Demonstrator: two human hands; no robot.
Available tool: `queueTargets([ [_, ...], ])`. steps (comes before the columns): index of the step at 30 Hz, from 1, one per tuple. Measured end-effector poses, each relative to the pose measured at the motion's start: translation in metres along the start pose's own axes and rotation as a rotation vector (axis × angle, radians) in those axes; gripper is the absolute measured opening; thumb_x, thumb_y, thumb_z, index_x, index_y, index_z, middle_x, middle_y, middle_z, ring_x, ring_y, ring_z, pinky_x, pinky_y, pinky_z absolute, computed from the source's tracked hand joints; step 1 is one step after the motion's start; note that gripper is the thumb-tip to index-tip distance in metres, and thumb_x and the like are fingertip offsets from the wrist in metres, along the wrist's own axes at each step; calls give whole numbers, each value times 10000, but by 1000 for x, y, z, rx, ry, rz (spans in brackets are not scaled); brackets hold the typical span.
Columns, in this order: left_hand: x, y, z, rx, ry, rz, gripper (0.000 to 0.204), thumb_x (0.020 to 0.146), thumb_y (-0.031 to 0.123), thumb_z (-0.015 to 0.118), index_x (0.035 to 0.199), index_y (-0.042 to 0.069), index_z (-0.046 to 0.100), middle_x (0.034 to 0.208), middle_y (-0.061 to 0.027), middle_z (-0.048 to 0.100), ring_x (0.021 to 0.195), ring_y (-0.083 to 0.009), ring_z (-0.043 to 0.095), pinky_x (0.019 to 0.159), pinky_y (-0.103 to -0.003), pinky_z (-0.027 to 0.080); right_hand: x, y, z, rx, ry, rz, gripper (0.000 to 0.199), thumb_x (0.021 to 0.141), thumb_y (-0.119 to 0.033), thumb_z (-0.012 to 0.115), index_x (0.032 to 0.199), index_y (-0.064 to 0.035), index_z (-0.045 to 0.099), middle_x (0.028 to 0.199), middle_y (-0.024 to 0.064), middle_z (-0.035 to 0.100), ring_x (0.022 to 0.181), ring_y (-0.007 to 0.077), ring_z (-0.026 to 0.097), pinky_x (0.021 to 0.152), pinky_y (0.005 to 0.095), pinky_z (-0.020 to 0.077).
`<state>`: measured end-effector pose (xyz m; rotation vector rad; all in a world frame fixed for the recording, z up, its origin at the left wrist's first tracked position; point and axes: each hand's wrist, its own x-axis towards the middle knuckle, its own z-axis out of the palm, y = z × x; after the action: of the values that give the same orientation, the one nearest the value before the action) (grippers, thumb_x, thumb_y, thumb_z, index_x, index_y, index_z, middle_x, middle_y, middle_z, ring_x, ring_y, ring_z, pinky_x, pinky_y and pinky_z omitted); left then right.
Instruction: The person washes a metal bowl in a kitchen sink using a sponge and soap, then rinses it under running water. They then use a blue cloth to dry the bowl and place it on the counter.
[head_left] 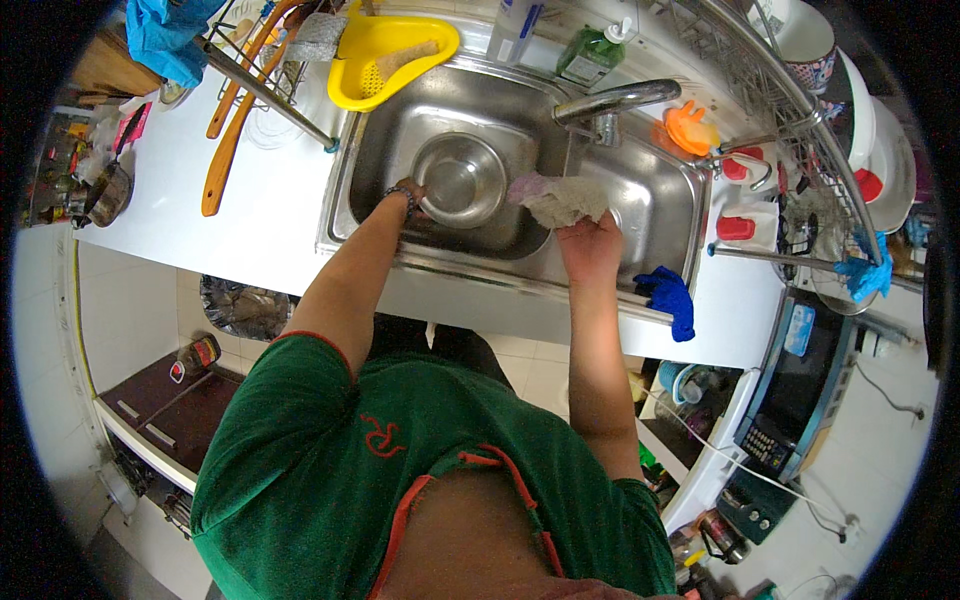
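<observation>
A round stainless steel bowl (462, 182) sits in the left basin of the metal sink (385, 150). My left hand (410, 197) is at the bowl's left edge, with its fingers closed on the rim and partly hidden. In my right hand (590, 248) is a crumpled greyish cloth (568, 203) with a pinkish end, held over the divider between the two basins. The cloth's pink end reaches toward the bowl, apart from its rim. Above the divider extends the metal faucet (625, 97).
A yellow strainer basket (352, 70) is at the sink's back left corner. Behind the sink stands a green pump bottle (590, 55). A dark blue cloth (668, 300) hangs over the front right edge. Wooden spatulas (222, 175) lie left; a wire rack (800, 130) rises right.
</observation>
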<state>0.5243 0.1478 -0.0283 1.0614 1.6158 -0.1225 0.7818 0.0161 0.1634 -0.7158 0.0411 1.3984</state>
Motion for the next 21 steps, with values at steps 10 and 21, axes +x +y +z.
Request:
queueTargets([
  [10,-97,77,33,-393,-118,882,495,783,289,629,1143,-8,463,1040,-158,574,939,-240,563,775,-311,444,42,32,-14,-365,-211,35,252,882,-206,456,1067,-46,514,1063,112,540,999,257,491,898,363,371],
  [21,-98,126,9,78,146,882,446,858,414,450,820,-4,598,718,-202,586,674,-331,568,620,-397,434,102,7,5,-2124,13,-1032,427,721,-67,571,1117,-2,426,1122,173,469,1007,363,462,816,421,406],
])
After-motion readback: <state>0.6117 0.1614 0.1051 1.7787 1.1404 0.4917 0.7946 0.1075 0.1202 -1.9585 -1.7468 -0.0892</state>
